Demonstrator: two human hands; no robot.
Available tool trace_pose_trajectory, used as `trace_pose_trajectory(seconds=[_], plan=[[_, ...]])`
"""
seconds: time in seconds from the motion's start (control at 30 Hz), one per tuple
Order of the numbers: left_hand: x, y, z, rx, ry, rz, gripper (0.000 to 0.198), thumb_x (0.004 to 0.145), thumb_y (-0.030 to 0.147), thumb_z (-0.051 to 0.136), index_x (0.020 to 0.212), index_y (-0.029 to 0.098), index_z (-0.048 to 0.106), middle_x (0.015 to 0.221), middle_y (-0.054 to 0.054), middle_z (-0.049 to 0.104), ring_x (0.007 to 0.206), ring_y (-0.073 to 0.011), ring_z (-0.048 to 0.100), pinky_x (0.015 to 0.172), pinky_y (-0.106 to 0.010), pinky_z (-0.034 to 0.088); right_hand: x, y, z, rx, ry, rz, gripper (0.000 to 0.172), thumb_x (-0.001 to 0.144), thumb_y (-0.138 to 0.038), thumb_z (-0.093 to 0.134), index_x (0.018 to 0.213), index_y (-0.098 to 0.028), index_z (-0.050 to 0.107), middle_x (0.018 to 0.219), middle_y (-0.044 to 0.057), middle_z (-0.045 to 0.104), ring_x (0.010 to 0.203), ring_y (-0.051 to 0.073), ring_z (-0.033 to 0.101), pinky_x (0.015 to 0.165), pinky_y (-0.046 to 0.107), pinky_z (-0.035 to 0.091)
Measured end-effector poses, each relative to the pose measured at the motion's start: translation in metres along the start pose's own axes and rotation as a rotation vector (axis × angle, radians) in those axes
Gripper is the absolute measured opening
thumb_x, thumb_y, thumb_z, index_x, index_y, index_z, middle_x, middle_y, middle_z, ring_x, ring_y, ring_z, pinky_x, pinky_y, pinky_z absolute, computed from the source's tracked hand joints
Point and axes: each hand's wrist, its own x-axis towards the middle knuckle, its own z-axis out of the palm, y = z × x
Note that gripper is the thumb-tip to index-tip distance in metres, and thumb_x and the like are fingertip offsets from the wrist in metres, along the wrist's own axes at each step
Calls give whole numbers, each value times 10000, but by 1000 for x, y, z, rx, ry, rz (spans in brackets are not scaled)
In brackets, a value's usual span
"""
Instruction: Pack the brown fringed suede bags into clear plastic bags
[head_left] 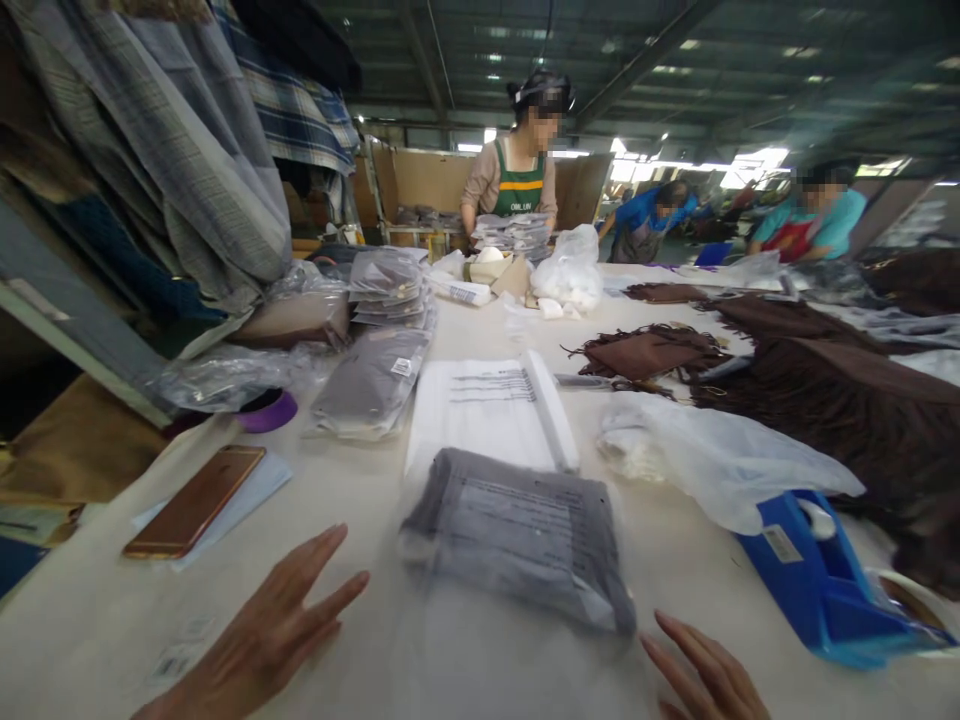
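Observation:
A grey folded garment in a clear plastic bag (521, 535) lies on the white table (390, 480) right in front of me. My left hand (266, 635) rests flat on the table to the bag's left, fingers stretched out and spread, holding nothing. My right hand (709, 680) shows at the bottom edge to the bag's right, fingers extended, also empty. Neither hand touches the bag. Behind the bag lies a stack of flat empty printed bags (487, 410).
A phone (196, 500) lies at left on papers. A blue tape dispenser (825, 580) sits at right, beside loose plastic (712, 455) and brown fringed garments (847, 400). Packed bags (371, 385) pile up at left. Clothes hang upper left. Three other people work across the table.

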Motion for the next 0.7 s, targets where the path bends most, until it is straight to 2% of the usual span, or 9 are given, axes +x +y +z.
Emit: trace_pose_trajectory(seconds=[0.07,0.17,0.27,0.33,0.4,0.5,0.57,0.7], plan=[[18,-5,15,-41,-2,117,626,830,7,388,1354,344,329,1498,-69,168,1283,-274,361,1013,-423,393,8,-4,1,31,-55,-27,493,859,-192,373,1350,-209,416,1343,115,467,1132,229,528,898,315,456],[44,-6,33,-94,-3,319,638,814,-34,330,1345,318,355,1459,-64,284,1288,-252,356,1062,-470,310,31,-12,-5,24,-134,-84,488,863,-162,344,1343,-204,423,1373,100,446,1225,241,450,999,371,383],[59,-9,30,-70,-34,542,559,825,-4,359,1312,264,420,1385,-30,418,1296,-236,341,1101,-481,214,52,-15,-14,11,-205,-264,419,898,-236,402,1313,-259,458,1336,13,505,1241,203,432,1078,369,287],[62,-12,22,-63,-110,606,526,820,-5,369,1290,218,449,1366,-1,441,1309,-219,315,1117,-449,184,58,-14,-17,94,-267,-324,383,905,-279,435,1283,-264,488,1278,-26,560,1193,160,478,1071,313,311],[60,-12,16,-119,-165,565,525,813,-23,360,1280,197,457,1339,10,471,1311,-195,308,1119,-403,207,55,-14,-16,253,-271,-217,359,908,-328,435,1243,-235,525,1186,-2,627,1126,148,532,998,274,406],[50,-9,15,-259,-126,374,571,822,-19,348,1317,260,404,1255,20,551,1292,-172,344,1096,-374,285,40,-18,-6,423,-200,57,303,914,-317,416,1149,-215,579,1044,45,688,1075,156,564,885,250,492],[43,-6,15,-271,-111,299,597,826,2,359,1344,298,362,1242,30,559,1279,-173,366,1076,-353,322,30,-24,0,430,-164,124,261,916,-288,414,1075,-225,611,987,35,700,1056,152,571,860,231,501],[31,0,14,-271,-180,293,548,841,57,390,1331,300,398,1242,20,561,1229,-169,441,1037,-293,371,19,-38,7,335,-77,233,334,930,-402,345,1059,-258,617,928,26,706,972,185,605,865,323,484]])
